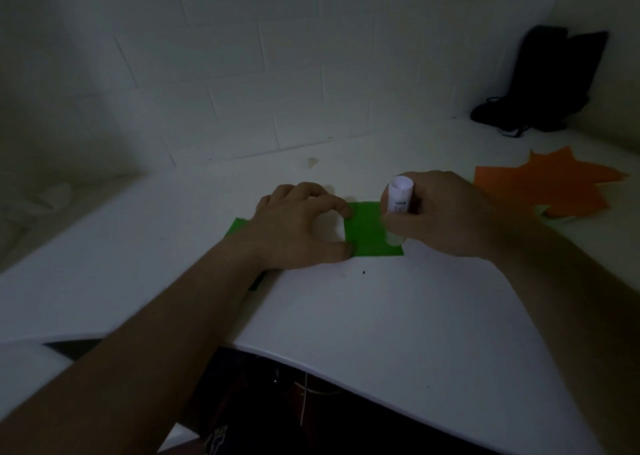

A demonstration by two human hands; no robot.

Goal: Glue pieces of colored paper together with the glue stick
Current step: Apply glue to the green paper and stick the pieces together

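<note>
One green paper (370,232), flat and rectangular, lies on the smooth white surface (381,316). One stack of orange paper (540,187), jagged-edged, lies well apart at right. One white cylindrical glue stick (399,205) stands tip-down on the green sheet's right edge, right hand (446,212) fingers curled round it. Left hand (294,226) arches over the sheet, fingers bent, fingertips pressing it. One dark bag (543,83) leans against the tiled wall.

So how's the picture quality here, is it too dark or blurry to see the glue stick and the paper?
Head view: dim and underexposed, corners fading to shadow, wide-angle bending of the table edge. Still, the green paper and orange paper read clearly. The glue stick in the right hand is slightly soft, label unreadable. The left hand shows mild blur.
</note>
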